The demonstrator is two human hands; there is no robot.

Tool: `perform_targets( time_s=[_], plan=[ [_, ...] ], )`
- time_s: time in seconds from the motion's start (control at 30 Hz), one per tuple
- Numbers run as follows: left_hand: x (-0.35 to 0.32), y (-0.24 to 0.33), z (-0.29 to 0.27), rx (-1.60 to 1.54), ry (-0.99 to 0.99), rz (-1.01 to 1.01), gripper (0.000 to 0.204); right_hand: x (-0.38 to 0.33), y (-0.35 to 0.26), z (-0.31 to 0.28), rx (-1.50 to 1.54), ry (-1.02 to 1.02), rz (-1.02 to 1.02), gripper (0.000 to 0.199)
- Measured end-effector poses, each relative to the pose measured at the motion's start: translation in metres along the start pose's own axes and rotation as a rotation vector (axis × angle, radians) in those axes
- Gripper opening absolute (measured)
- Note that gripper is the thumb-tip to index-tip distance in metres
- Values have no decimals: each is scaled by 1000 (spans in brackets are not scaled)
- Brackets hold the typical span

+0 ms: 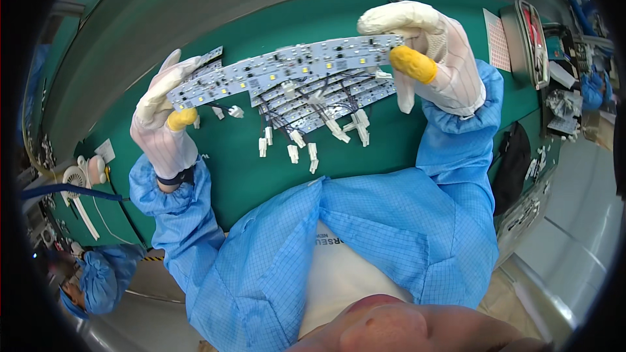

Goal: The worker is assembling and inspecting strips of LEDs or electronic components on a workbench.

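Observation:
A long white LED circuit board [287, 65] is held up lengthwise between my two gloved hands. My left hand [163, 101] pinches its left end, a yellow fingercot on the thumb. At the other end my right hand [430, 58] grips the board between fingers and yellow-covered thumb. Small yellow LEDs and dark components dot its upper face. Below and behind it lie several similar LED boards [365, 94] on the green mat, partly hidden. Dark wires with white plug connectors [313, 156] hang from them toward me. One white connector [235, 112] dangles near my left hand.
The green mat [238, 182] covers the bench. At right are a metal tray [527, 45], a printed sheet [497, 39] and a black cloth-like item [513, 169]. A small white fan [75, 179] stands at left. Another person in blue [104, 280] is at lower left.

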State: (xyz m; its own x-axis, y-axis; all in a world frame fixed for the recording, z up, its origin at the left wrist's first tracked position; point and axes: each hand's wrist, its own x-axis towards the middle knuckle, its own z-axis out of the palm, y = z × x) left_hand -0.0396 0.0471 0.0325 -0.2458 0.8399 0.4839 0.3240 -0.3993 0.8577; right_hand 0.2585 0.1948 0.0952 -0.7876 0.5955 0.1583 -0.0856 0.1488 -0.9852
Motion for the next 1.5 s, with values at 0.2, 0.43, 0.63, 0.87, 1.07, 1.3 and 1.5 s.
perform_targets(
  time_s=[0.2,0.43,0.63,0.87,1.07,1.3,1.5],
  plan=[
    [8,8,5,91,40,-218,59,0,-1,-4,44,-22,42,31],
    [7,8,8,3,63,-337,58,0,-2,-6,52,-83,57,42],
    [1,0,2,-49,82,-104,54,5,2,-4,9,-15,131,53],
    [0,10,3,-92,34,-35,45,7,15,-1,101,65,162,69],
    [3,17,-2,-81,-76,194,41,11,20,-1,78,70,198,47],
    [7,9,-2,72,64,-288,42,0,-1,12,30,32,106,48],
    [4,12,-2,62,45,-134,44,8,10,6,55,95,147,44]
  ],
)
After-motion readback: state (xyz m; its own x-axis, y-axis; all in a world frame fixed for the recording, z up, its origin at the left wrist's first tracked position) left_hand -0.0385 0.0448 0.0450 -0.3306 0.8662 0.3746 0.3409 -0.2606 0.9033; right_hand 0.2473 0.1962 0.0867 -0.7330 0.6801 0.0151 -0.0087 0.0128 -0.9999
